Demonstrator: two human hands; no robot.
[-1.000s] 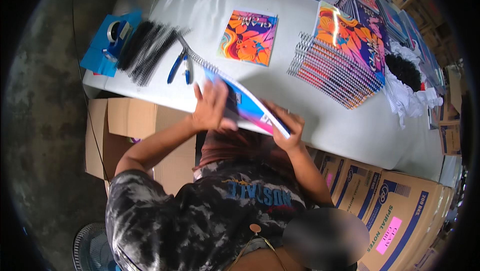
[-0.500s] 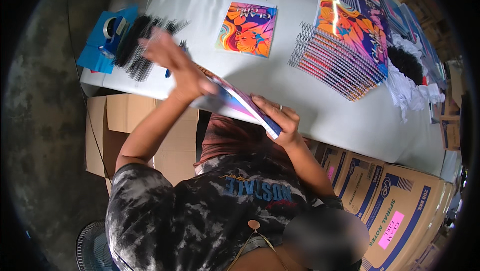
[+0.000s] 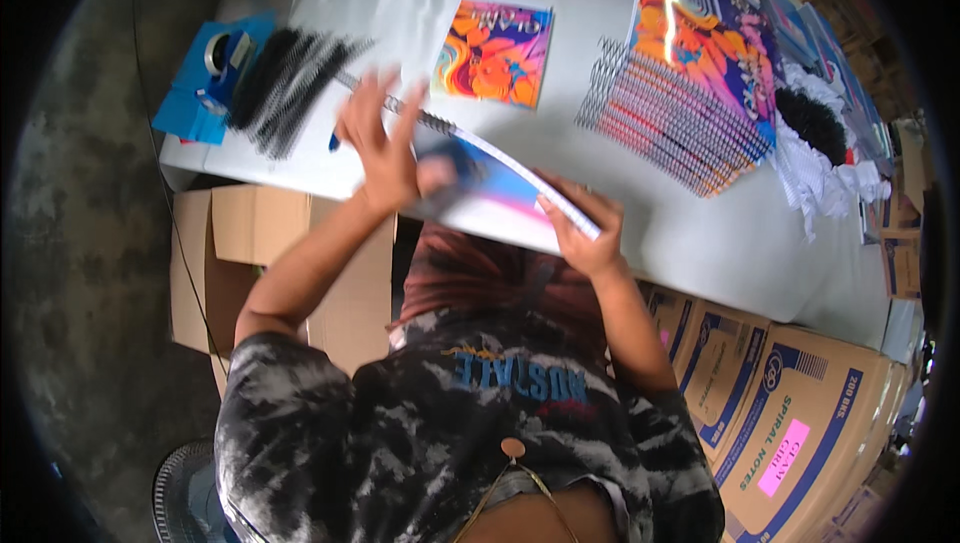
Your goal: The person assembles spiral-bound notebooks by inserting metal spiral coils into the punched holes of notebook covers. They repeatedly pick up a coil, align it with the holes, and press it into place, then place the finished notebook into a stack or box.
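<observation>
A thin notebook (image 3: 515, 193) with a blue and pink cover is held tilted at the table's near edge, its white page edge upward. My right hand (image 3: 590, 226) grips its right end, thumb on one side and fingers on the other. A dark spiral coil (image 3: 432, 121) runs along the notebook's upper left edge and sticks out past its end. Beside that coil my left hand (image 3: 385, 158) has its fingers spread, with the thumb smeared by motion near the cover. Whether the left fingers touch the coil is unclear.
On the white table (image 3: 390, 33) lie a heap of black coils (image 3: 290, 88), a tape dispenser (image 3: 228, 63) on blue sheets, a colourful cover (image 3: 497, 53) and a stack of coil-bound notebooks (image 3: 690, 93). Crumpled white cloth (image 3: 805, 168) lies at right. Cartons (image 3: 800, 423) stand below.
My left hand has come down and right, fingers still spread. My right hand has moved right and slightly up with the notebook, which now shows more of its cover and the coil.
</observation>
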